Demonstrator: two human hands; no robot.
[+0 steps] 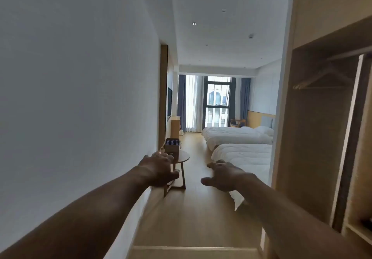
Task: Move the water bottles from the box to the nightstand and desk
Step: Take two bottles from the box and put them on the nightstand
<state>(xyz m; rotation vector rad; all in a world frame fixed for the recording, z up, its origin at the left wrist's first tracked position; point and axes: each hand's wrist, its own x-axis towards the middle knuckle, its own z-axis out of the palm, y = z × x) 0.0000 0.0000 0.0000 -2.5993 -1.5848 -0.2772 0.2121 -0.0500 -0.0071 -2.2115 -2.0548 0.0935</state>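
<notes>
An open cardboard box (171, 148) stands on a small round wooden table (184, 157) by the left wall, some way ahead down the hallway. Blue bottle caps (172, 142) show in several rows inside it. Both my arms stretch forward. My left hand (159, 169) hovers palm down in front of the box in the picture, well short of it, with fingers apart and holding nothing. My right hand (223, 175) is spread open to the right, also empty. A wooden desk (175, 126) stands further along the left wall. No nightstand is visible.
Two white beds (239, 150) fill the right side of the room. An open wardrobe (330, 117) with hangers is close on my right. The wood floor (196, 208) runs between wall and beds. Far back are a window, curtains and a chair (238, 123).
</notes>
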